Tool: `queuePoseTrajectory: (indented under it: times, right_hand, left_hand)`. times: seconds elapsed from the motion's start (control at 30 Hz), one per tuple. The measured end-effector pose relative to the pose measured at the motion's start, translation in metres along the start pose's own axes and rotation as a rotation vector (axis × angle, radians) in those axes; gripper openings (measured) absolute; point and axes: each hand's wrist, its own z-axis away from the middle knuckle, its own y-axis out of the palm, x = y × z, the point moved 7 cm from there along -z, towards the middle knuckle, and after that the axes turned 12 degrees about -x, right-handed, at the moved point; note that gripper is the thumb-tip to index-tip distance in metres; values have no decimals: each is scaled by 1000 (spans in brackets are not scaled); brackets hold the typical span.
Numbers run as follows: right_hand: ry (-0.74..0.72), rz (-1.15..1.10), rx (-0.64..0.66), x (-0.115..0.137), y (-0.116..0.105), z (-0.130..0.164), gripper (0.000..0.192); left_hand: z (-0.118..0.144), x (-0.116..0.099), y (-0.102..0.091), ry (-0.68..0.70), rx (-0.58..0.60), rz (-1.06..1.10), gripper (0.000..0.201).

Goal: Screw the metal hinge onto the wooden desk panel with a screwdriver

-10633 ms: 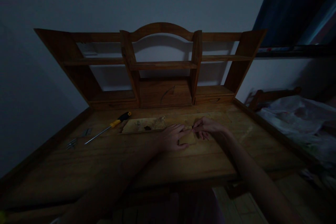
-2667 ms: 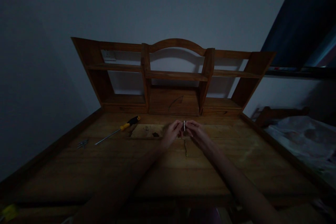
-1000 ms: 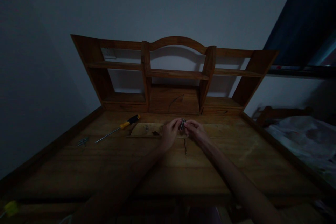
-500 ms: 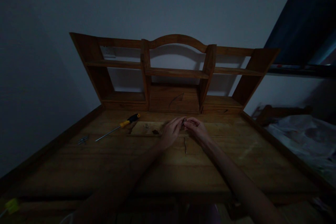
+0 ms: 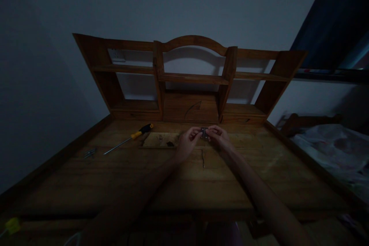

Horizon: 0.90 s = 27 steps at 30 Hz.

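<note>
At the bottom of the frame my forearms run up from the dark near edge of the worn brown wooden desk (image 5: 184, 188) toward the middle. Just past the centre, my left hand (image 5: 188, 144) and right hand (image 5: 219, 140) meet, fingertips pinched narrow from both sides on a small silvery metal fitting (image 5: 204, 133), held just above the desk. I judge I am turning or folding this piece between my fingers; the next move would call for a steady grip and a clear look at how it lies.

A thin dark sliver (image 5: 202, 158) lies on the desk below my hands. To the left lie a pale flat wooden panel (image 5: 160, 140), a yellow-and-black-handled screwdriver (image 5: 129, 143) and a few small grey screws (image 5: 90, 153). Behind stands the arched wooden shelf unit (image 5: 191, 80).

The light is dim: I cannot make out the fitting's shape, and my fingers cover most of it.
</note>
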Motion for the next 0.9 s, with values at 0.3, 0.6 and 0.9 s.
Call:
queuePoseTrajectory:
  times: [0.3,0.6,0.9]
  right_hand:
    - [-34,482,214,26,-2,14,35]
    - [-116,621,397,9,1,14,29]
    - [-157,655,391,10,-14,3,27]
  left_hand:
    - [-2,-1,-9,-1,-38,-108,28]
    - [0,4,-6,28,7,-235,20]
    - [6,-2,11,205,189,-377,13]
